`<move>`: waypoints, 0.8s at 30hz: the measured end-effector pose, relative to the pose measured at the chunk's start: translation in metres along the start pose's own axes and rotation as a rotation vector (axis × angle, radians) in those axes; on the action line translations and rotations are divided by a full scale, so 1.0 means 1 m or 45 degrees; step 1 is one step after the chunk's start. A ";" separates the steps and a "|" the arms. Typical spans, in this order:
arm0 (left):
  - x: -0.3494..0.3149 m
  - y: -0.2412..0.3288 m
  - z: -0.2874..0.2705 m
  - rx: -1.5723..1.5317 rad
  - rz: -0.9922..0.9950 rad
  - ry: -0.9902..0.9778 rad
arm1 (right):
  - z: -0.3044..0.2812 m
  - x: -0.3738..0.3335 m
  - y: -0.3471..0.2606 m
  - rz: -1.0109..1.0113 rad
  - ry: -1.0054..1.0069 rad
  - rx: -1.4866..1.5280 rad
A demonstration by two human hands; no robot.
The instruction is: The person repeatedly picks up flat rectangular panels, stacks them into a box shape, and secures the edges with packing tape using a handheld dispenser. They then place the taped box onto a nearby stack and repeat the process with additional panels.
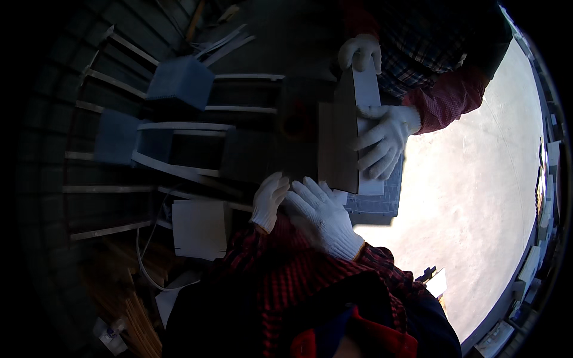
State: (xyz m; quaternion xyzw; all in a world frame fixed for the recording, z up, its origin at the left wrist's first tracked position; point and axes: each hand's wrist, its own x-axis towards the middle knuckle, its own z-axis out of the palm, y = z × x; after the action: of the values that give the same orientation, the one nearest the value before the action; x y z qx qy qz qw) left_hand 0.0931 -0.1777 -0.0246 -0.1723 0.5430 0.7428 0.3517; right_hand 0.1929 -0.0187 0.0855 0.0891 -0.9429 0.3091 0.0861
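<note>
Both my hands wear white knit gloves and are close together in front of my chest. My left hand [270, 201] has its fingers extended and slightly bent, with nothing visible in it. Beside it, my right hand [327, 216] is open, fingers stretched toward the near end of a folded cardboard piece [340, 146]. Whether its fingertips touch the cardboard I cannot tell. Across from me a co-worker's gloved hand [385, 140] lies spread on the cardboard's pale side, and their other gloved hand [360, 52] grips its far end.
Under the cardboard is a dark work surface [373, 209]. Slatted pale racks [250, 109] stand on the left, carrying blue-grey boxes [180, 80]. A white box [200, 228] sits near my left arm, beside a thin cable [139, 253]. Flat cardboard sheets [140, 325] stand at lower left.
</note>
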 end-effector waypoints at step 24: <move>0.043 0.152 -0.175 0.304 0.135 0.063 | 0.122 0.160 0.146 1.651 0.236 1.232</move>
State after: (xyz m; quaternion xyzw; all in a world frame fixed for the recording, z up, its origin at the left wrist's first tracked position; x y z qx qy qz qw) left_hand -0.0670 -0.3509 -0.0092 -0.1184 0.6444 0.6860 0.3165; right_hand -0.0071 0.0059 -0.0594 -0.4732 -0.5580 0.6770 -0.0804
